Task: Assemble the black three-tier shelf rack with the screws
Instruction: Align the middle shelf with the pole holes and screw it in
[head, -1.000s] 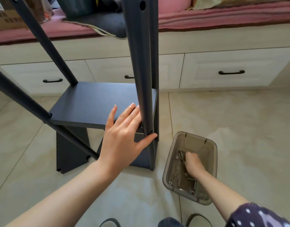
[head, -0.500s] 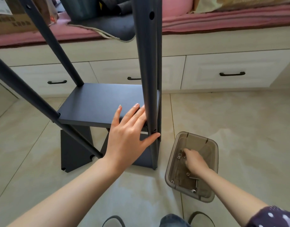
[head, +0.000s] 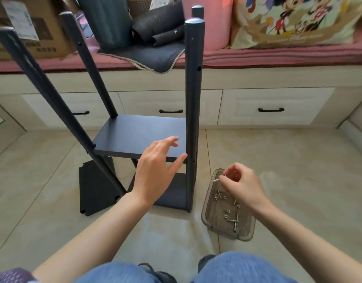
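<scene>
Matt black finish, smooth and even, on the shelf board [head: 139,135] of the rack, like painted wood or laminate. Dull dark-grey metal on the 4 posts [head: 191,119] at its corners, faintly sheened, capped with smooth rounded ends. Right of the rack, translucent smoky-brown plastic, glossy at the rim, on the tray [head: 208,201]. Bright, shiny metal on the screws [head: 234,221] and washers inside, and on the 1 screw [head: 216,179] pinched in the right hand [head: 240,185]. Under the rack, polished beige floor tiles [head: 288,170]. Behind it, matt cream wooden drawers [head: 272,103] with black handles, coarse pink cloth [head: 278,56], brown corrugated cardboard [head: 43,29].
</scene>
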The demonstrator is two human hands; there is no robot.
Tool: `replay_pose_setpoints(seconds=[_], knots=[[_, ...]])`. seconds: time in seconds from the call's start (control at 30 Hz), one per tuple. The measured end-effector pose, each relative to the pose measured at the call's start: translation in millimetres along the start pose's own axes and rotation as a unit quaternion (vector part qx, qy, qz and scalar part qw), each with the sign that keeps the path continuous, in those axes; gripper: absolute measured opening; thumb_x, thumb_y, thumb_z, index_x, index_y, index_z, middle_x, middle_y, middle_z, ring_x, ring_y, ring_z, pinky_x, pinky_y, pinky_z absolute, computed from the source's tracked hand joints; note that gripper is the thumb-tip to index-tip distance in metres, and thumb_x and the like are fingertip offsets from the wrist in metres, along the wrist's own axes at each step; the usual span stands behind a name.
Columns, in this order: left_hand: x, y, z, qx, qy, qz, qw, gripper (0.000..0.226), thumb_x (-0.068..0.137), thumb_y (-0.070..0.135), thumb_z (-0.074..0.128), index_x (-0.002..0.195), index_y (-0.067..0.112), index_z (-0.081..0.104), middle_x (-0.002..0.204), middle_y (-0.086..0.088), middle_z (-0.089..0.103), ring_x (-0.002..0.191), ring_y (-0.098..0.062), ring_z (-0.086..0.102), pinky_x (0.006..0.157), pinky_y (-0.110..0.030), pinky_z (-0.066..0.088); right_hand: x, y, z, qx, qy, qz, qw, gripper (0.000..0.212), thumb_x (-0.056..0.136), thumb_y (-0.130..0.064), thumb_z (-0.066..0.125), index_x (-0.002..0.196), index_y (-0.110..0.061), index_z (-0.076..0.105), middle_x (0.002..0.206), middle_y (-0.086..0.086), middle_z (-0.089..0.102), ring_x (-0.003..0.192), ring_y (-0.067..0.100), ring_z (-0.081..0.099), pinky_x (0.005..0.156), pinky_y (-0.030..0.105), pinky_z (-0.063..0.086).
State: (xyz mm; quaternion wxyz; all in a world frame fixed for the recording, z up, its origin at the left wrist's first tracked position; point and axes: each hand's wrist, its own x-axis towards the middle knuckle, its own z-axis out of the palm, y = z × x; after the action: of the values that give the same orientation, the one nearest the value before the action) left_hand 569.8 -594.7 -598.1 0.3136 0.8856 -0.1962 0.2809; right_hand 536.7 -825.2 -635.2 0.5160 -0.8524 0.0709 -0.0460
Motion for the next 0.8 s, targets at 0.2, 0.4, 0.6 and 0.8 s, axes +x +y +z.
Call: replay_pose_setpoints(seconds=[0.2,0.4,0.6,0.8], knots=[[-17,4,0,-0.186,-0.020,-0.247,0.951,0.049,0.102,0.042,0.048,0.065,0.013,0.061,0.056,0.004,0.066,0.056,-0.012,0.064,0.069,-0.033,0.055,-15,-49,8,0.201,-0.026,0.062,0.977,0.008,0.085,-0.006,0.072,0.085,-0.002,0.065,0.075,0.010,0.075,0.071,0.025,0.074,0.066,0.033,0.062],[-18,-9,17,-0.415,-0.109,-0.513,0.744,0.036,0.092,0.042,0.069,0.109,0.011,0.068,0.105,-0.006,0.075,0.100,-0.018,0.072,0.098,-0.036,0.055,-19,-57,19,0.186,-0.032,0.028,0.982,0.015,0.081,-0.013,0.079,0.079,-0.004,0.068,0.072,0.009,0.074,0.069,0.023,0.074,0.063,0.031,0.061],[-16,-10,32,-0.536,-0.120,-0.446,0.707,0.044,0.094,0.032,0.067,0.130,0.007,0.062,0.128,-0.004,0.068,0.128,-0.018,0.058,0.118,-0.041,0.035,-15,-56,21,0.188,-0.031,0.008,0.982,0.011,0.082,-0.011,0.078,0.077,-0.007,0.069,0.073,0.008,0.075,0.069,0.023,0.074,0.064,0.030,0.061],[-19,-8,39,-0.557,-0.108,-0.425,0.705,0.051,0.086,0.040,0.066,0.124,0.007,0.063,0.121,-0.009,0.072,0.120,-0.022,0.065,0.113,-0.047,0.042,-12,-54,23,0.178,-0.040,0.004,0.983,0.010,0.083,-0.010,0.078,0.079,-0.006,0.069,0.073,0.008,0.074,0.069,0.022,0.074,0.065,0.030,0.061]])
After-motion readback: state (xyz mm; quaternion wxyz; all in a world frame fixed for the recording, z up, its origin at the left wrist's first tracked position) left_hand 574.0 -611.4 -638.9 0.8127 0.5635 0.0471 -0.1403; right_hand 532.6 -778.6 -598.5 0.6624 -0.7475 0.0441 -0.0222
